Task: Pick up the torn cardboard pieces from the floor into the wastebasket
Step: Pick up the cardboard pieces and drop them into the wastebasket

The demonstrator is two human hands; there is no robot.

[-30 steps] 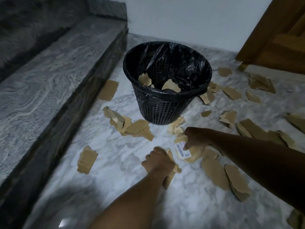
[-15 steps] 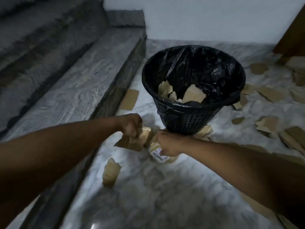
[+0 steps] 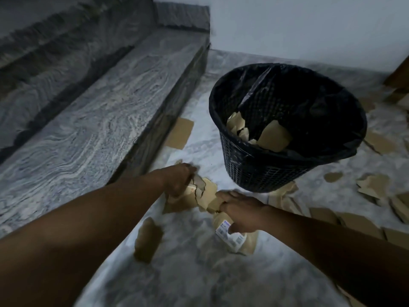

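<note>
A black mesh wastebasket (image 3: 261, 171) lined with a black bag stands on the marble floor, with several cardboard pieces (image 3: 272, 135) inside. Just in front of it to the left lies a heap of torn cardboard pieces (image 3: 207, 197). My left hand (image 3: 179, 179) grips pieces at the heap's left side. My right hand (image 3: 241, 212) holds a bundle of pieces, one bearing a white label (image 3: 230, 237), and its fingers touch the heap from the right.
A grey stone step (image 3: 88, 120) runs along the left. More cardboard scraps lie loose: one piece (image 3: 148, 240) below my left arm, a flat one (image 3: 179, 136) by the step, several (image 3: 374, 188) to the right of the basket. A white wall stands behind.
The view has swung left. My left hand moved from the middle floor to the heap by the step. My right hand carried its labelled bundle over to the same heap.
</note>
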